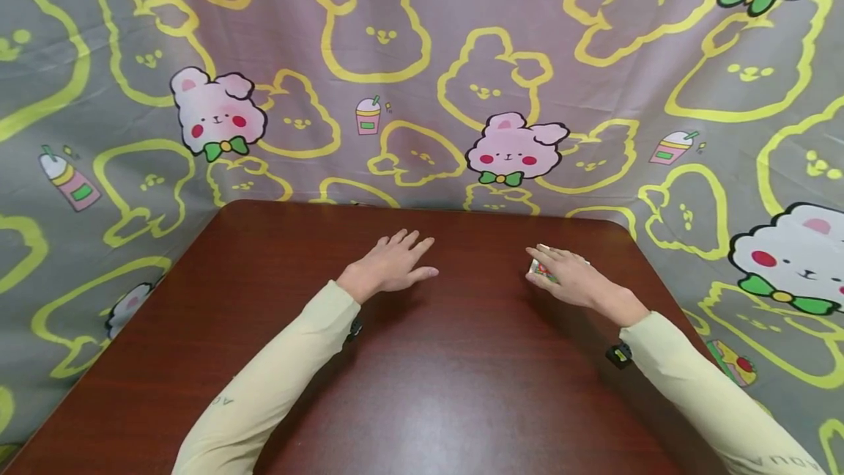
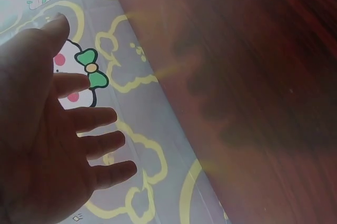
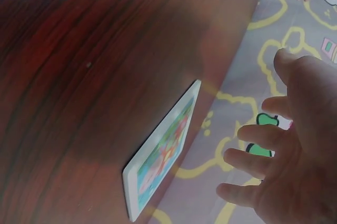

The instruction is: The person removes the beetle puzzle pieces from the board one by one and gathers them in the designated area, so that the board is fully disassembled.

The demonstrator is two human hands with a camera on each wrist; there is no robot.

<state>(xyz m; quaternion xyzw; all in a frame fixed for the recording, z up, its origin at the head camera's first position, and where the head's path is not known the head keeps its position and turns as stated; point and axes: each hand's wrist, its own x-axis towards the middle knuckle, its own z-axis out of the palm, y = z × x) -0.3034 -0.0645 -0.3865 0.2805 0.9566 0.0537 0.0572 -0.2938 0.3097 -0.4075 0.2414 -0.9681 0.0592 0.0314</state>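
Note:
On the far right part of the table lies a thin, flat, white-bordered picture card or board (image 1: 537,268) with a colourful printed picture; its exact kind cannot be told. From the head view my right hand (image 1: 568,275) covers most of it. The right wrist view shows the picture card (image 3: 164,153) flat on the wood, with the right hand (image 3: 295,150) raised above it and apart, fingers extended. My left hand (image 1: 393,264) hovers over the table left of the middle. In the left wrist view its fingers (image 2: 102,145) are spread and hold nothing.
A dark reddish-brown wooden table (image 1: 409,372) fills the lower part of the head view. Grey cloth (image 1: 409,13) printed with yellow rabbit outlines and pink rabbit faces hangs behind and at both sides. Each sleeved forearm has a small black device (image 1: 618,355) under its wrist.

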